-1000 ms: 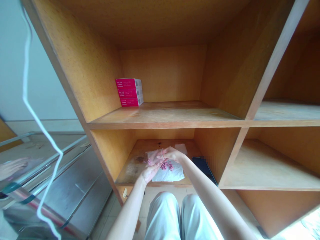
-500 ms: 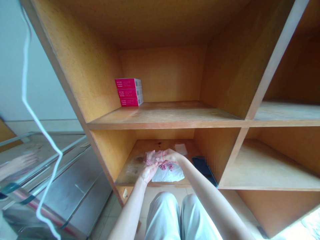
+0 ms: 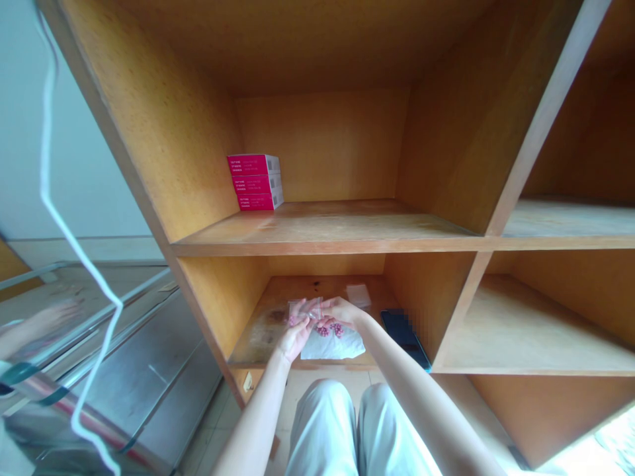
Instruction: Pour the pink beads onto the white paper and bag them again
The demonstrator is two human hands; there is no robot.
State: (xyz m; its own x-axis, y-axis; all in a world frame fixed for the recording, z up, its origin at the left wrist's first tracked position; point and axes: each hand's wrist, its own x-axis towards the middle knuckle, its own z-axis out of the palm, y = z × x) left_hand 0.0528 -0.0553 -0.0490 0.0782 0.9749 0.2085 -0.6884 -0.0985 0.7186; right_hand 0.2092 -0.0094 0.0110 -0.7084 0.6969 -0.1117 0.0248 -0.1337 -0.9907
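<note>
Between my two hands is a small clear plastic bag [image 3: 313,305] with a few reddish-pink bits showing inside. My left hand [image 3: 294,338] grips it from below on the left, fingers under and behind the plastic. On the right, the fingers of my right hand [image 3: 339,309] pinch the bag's edge. Just below my hands a white sheet or pouch [image 3: 332,349] lies on the lower shelf. Small clusters of pinkish-red beads [image 3: 331,329] rest on it, partly covered by my right hand.
Another flat clear bag [image 3: 358,295] lies farther back on the lower shelf [image 3: 268,317]. A dark flat device [image 3: 404,338] lies at its right side. Three stacked pink boxes [image 3: 255,182] stand on the upper shelf. A white cable [image 3: 82,251] hangs at left before a metal cart [image 3: 133,357].
The bag is spread a little flatter between my hands, and my fingers have shifted slightly on it. Beads, boxes and device stay where they were.
</note>
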